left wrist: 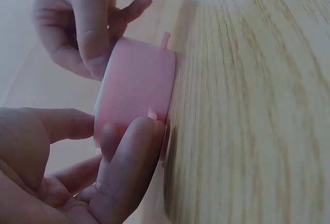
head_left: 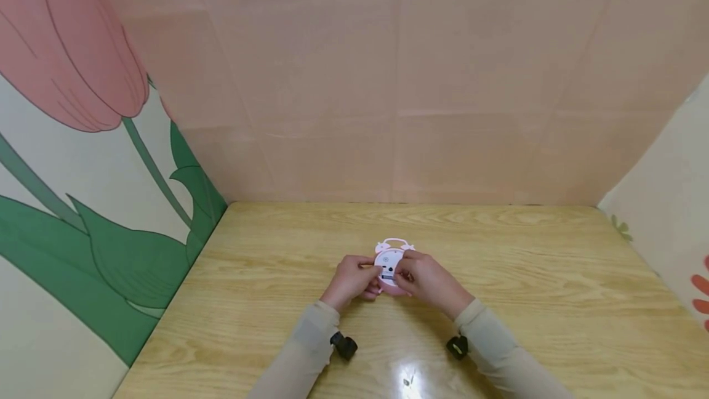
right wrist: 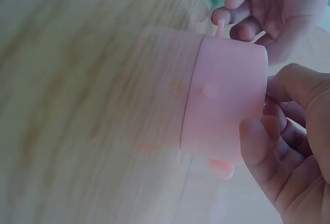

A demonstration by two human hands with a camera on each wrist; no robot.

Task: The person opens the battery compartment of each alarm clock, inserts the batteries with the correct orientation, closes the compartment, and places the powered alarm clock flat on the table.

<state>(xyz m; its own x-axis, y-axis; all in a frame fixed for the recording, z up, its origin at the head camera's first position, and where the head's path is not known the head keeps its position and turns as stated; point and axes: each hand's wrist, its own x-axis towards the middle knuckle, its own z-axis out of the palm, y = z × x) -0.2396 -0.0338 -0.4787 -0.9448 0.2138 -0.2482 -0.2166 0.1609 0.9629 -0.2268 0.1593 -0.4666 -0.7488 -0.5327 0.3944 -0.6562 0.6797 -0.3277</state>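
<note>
A pink twin-bell alarm clock (head_left: 389, 253) lies face down on the table, its white back up. My left hand (head_left: 349, 279) grips its left side, with the thumb on the back and fingers around the pink rim. Bent over the right part of the back is my right hand (head_left: 434, 283), thumb and fingertips close together at a dark slot, which looks like a battery compartment (head_left: 386, 276). Whether those fingertips pinch something small is hidden. In the left wrist view the clock's pink side and small feet (left wrist: 165, 40) show between both hands.
The wood-grain table (head_left: 249, 325) carries a bright reflection near its front edge. A pink sheet (head_left: 388, 79) hangs behind it. Flower-printed panels (head_left: 83, 251) stand at both sides. Each wrist wears a small black camera (head_left: 344, 346).
</note>
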